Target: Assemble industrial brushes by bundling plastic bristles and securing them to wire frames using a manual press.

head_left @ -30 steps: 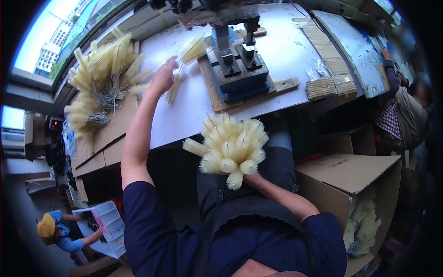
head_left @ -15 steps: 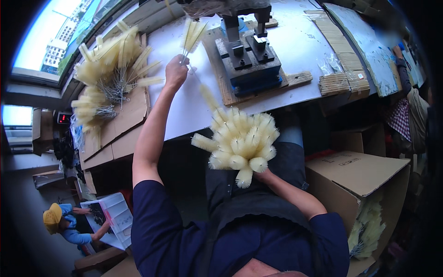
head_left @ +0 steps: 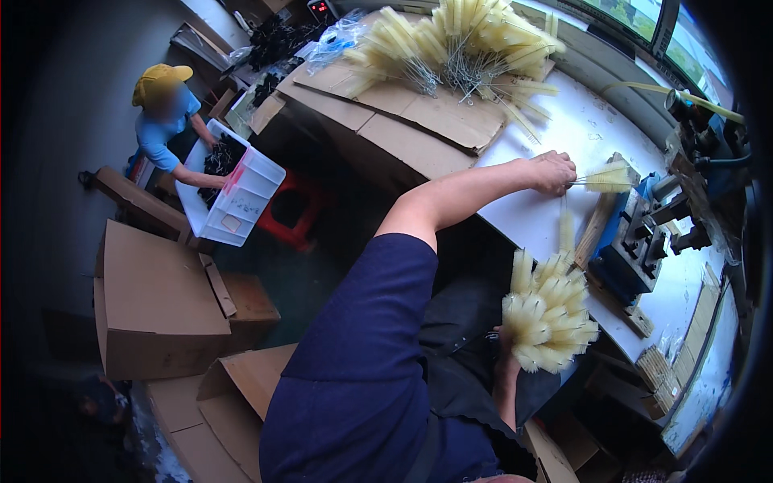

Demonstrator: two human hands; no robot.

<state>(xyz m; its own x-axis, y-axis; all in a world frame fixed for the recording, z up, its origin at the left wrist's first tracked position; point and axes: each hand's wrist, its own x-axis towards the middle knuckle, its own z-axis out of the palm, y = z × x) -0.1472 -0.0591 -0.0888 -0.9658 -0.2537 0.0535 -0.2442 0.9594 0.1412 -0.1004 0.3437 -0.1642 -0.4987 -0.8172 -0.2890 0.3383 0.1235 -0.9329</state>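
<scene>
My left hand (head_left: pixel 554 171) reaches out over the white table (head_left: pixel 564 121) and grips the wire stem of one pale yellow bottle brush (head_left: pixel 608 177). The brush head lies beside the blue press machine (head_left: pixel 644 251). My right hand (head_left: pixel 509 364) is low near my lap, below the table edge. It holds a thick bunch of the same yellow brushes (head_left: pixel 549 315) by their stems, heads fanned upward. Most of this hand is hidden by the bunch.
A big pile of yellow brushes (head_left: pixel 463 40) lies on flattened cardboard (head_left: pixel 427 121) at the table's far left. Another person in a yellow cap (head_left: pixel 165 113) bends over a white crate (head_left: pixel 237 193). A red stool (head_left: pixel 294 213) and cardboard boxes (head_left: pixel 161 298) stand on the floor.
The view has swung left, bringing the floor, boxes and the other person into sight. My left hand stays at the single brush by the machine. The bunch is still in my right hand.
</scene>
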